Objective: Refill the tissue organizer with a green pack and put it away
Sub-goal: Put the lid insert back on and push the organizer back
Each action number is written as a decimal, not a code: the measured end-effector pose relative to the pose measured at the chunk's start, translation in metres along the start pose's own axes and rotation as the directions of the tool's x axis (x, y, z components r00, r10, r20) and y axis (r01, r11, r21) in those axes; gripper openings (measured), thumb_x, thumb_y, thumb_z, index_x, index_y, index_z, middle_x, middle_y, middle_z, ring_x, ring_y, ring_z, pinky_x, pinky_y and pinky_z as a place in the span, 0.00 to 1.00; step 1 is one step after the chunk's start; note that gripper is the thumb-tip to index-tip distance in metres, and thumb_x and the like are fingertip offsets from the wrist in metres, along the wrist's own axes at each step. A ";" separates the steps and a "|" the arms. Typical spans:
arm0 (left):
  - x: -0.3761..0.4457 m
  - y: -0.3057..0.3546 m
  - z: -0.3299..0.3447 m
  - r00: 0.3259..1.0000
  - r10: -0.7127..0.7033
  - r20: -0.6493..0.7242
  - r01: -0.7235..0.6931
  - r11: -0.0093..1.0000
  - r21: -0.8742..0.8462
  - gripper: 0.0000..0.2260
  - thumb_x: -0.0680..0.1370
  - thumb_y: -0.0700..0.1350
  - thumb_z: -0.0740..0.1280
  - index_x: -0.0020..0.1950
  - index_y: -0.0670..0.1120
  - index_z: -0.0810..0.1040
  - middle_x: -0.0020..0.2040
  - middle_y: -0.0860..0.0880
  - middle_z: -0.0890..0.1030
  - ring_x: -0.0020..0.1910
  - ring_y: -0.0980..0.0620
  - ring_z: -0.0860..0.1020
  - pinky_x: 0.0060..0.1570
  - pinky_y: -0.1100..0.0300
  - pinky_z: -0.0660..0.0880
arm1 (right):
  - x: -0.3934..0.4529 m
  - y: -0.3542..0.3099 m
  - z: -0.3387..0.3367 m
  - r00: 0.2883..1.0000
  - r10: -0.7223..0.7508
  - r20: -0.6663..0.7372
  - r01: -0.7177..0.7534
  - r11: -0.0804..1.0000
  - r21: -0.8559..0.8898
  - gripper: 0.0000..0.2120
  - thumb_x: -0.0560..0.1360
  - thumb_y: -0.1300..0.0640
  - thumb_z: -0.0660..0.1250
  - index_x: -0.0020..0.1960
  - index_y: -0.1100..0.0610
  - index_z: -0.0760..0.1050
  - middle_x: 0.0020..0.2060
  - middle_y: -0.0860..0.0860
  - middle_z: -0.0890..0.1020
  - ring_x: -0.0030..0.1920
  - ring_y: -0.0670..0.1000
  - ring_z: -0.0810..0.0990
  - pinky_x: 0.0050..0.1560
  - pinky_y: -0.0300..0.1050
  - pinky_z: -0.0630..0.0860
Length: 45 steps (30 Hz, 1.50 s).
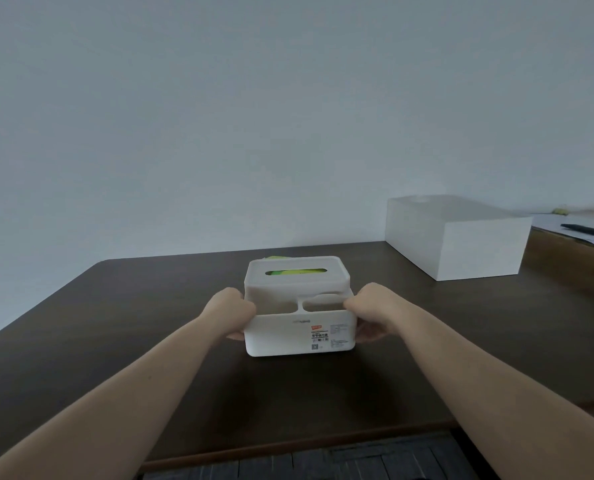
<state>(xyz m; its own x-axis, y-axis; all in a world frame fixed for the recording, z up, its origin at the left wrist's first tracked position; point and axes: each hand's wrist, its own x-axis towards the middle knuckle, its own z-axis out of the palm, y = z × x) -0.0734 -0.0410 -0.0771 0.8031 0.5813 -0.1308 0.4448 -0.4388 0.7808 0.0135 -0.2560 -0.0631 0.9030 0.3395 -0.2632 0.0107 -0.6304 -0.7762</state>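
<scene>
A white plastic tissue organizer (299, 336) stands in the middle of the dark wooden table (150, 323). Its lid is on, and a green tissue pack (295, 272) shows through the slot in the lid. More green peeks out behind the lid's far left edge. The front compartments look empty. My left hand (231, 311) grips the organizer's left side. My right hand (370, 311) grips its right side, with fingers wrapped under the rim. A label with a barcode sits on the front wall.
A large white box (458, 237) stands at the back right of the table. Beyond it, papers and dark pens (590, 230) lie on a lower surface. A plain wall rises behind. The table's front edge runs near my body, with dark flooring below.
</scene>
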 end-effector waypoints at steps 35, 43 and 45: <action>0.169 0.146 0.152 0.982 0.187 -0.037 -0.186 0.982 0.028 0.04 0.70 0.38 0.57 0.37 0.40 0.71 0.44 0.39 0.78 0.49 0.36 0.81 0.50 0.47 0.78 | 0.191 0.037 -0.128 0.897 0.053 -0.440 0.009 0.990 0.138 0.05 0.73 0.68 0.60 0.43 0.66 0.75 0.35 0.62 0.80 0.43 0.66 0.85 0.48 0.60 0.83; 0.219 0.164 0.176 0.968 0.227 -0.106 -0.223 0.974 0.046 0.11 0.75 0.38 0.57 0.39 0.35 0.77 0.47 0.36 0.81 0.48 0.38 0.80 0.46 0.52 0.75 | 0.235 0.031 -0.132 0.821 0.000 -0.571 0.014 1.000 0.020 0.09 0.76 0.62 0.59 0.42 0.63 0.76 0.43 0.60 0.83 0.47 0.61 0.84 0.44 0.50 0.77; 0.228 0.170 0.184 0.963 0.237 -0.125 -0.234 0.972 0.034 0.16 0.77 0.41 0.55 0.50 0.32 0.79 0.53 0.34 0.82 0.54 0.36 0.79 0.49 0.53 0.73 | 0.243 0.031 -0.133 0.784 -0.011 -0.620 0.042 0.999 0.034 0.13 0.77 0.61 0.58 0.52 0.67 0.77 0.46 0.61 0.80 0.52 0.63 0.81 0.45 0.49 0.74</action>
<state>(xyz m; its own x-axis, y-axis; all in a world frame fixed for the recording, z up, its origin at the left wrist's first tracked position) 0.2580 -0.1091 -0.0862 0.8293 0.5421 0.1356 0.2571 -0.5856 0.7687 0.2906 -0.2855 -0.0754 0.9745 -0.1596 0.1578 0.0336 -0.5914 -0.8056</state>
